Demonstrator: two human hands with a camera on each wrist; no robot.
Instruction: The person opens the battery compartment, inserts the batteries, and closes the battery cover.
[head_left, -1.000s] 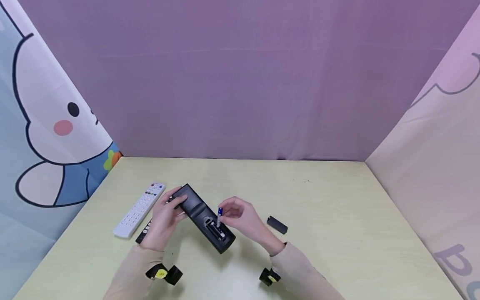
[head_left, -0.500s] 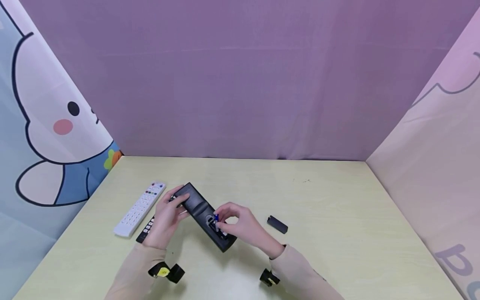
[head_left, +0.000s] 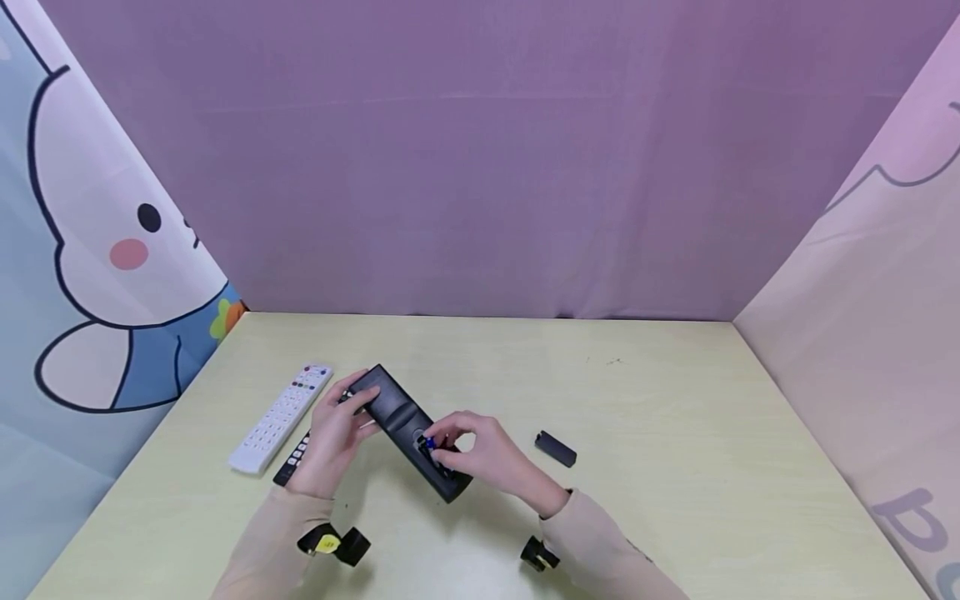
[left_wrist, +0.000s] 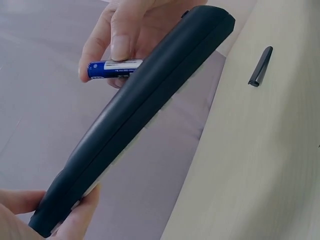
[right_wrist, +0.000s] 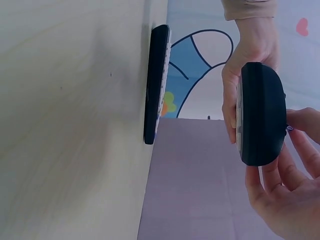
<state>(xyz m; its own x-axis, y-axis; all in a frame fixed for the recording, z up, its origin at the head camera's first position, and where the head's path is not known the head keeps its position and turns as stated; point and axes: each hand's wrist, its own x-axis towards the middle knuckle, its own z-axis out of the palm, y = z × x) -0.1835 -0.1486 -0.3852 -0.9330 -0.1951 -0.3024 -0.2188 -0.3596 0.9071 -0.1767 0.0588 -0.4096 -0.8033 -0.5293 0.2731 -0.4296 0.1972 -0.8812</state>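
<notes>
My left hand (head_left: 333, 437) grips a black remote control (head_left: 397, 408) by its far end, thumb on the back and fingers beneath. The remote is tilted, back side up, with its battery compartment uncovered toward the near right end. Between thumb and fingers, my right hand (head_left: 480, 450) pinches a blue battery (head_left: 429, 443) at that compartment. In the left wrist view the battery (left_wrist: 112, 68) juts out from the remote's back, one end hidden behind the remote's edge. The right wrist view shows the remote's end (right_wrist: 262, 115) with the right fingers (right_wrist: 287, 172) against it.
A white remote (head_left: 281, 421) lies on the table (head_left: 675, 458) at the left. Beside it is a black remote with pale buttons (head_left: 294, 458), partly hidden by the left hand. The small black battery cover (head_left: 556, 448) lies right of the right hand.
My right hand has moved slightly left and down, bringing the battery from standing above the compartment to lower at it. The left hand and held remote have barely shifted.
</notes>
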